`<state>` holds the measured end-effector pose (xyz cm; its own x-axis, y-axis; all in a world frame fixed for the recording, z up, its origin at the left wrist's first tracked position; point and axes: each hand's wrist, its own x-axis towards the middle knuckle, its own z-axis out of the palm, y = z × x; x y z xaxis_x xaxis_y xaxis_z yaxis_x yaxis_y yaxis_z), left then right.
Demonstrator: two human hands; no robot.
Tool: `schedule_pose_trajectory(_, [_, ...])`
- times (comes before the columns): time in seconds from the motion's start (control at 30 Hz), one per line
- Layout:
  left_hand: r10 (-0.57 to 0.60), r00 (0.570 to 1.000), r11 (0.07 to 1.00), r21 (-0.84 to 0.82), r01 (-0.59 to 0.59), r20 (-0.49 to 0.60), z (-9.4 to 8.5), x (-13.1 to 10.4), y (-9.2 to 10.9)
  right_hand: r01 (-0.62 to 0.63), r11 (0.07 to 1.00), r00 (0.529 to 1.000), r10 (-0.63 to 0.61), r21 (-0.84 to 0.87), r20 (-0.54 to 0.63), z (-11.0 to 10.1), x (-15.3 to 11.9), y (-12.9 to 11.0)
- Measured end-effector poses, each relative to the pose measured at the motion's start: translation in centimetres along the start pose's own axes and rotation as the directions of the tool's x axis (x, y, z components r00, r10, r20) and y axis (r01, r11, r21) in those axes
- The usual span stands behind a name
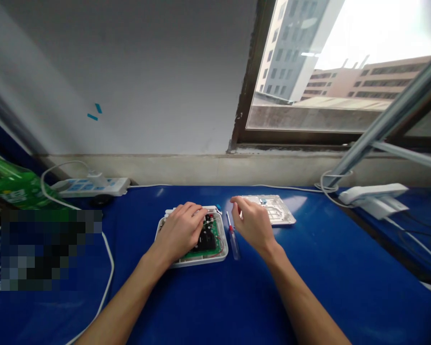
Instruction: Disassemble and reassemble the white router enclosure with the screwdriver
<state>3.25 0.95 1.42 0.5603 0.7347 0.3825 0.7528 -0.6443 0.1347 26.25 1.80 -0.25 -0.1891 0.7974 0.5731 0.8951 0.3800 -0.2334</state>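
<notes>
Blue counter (204, 306) spans the lower frame, below a window (326, 96) at upper right. At centre, the left hand (185, 227) lies over an open white casing (221, 254), its grip loosely curved; whether it holds anything cannot be told. Right of centre, the right hand (253, 223) has a narrow grip, contents unclear, overlapping a white cover (283, 213). A screwdriver (234, 244) lies between the 2 hands.

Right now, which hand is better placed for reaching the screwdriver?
Probably the right hand: it is nearer the screwdriver, while the left hand is over the open device.
</notes>
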Motion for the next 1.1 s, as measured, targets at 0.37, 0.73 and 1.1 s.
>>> schedule_pose_trajectory(0.37, [-0.065,0.996,0.997,-0.043,0.068,0.067,0.3,-0.2,-0.9,-0.113,0.987,0.973,0.134,-0.119,0.188,-1.3,0.4,-0.2])
schedule_pose_trajectory(0.73, [-0.143,0.990,0.987,-0.076,0.143,0.006,2.0,-0.6,-1.8,-0.215,0.976,0.881,0.185,0.020,0.435,-0.3,-0.6,-1.1])
schedule_pose_trajectory(1.1, [-0.173,0.984,0.981,-0.085,0.175,0.028,2.8,-1.1,-2.2,-0.707,0.200,0.706,0.143,0.678,0.694,0.6,-0.2,1.1])
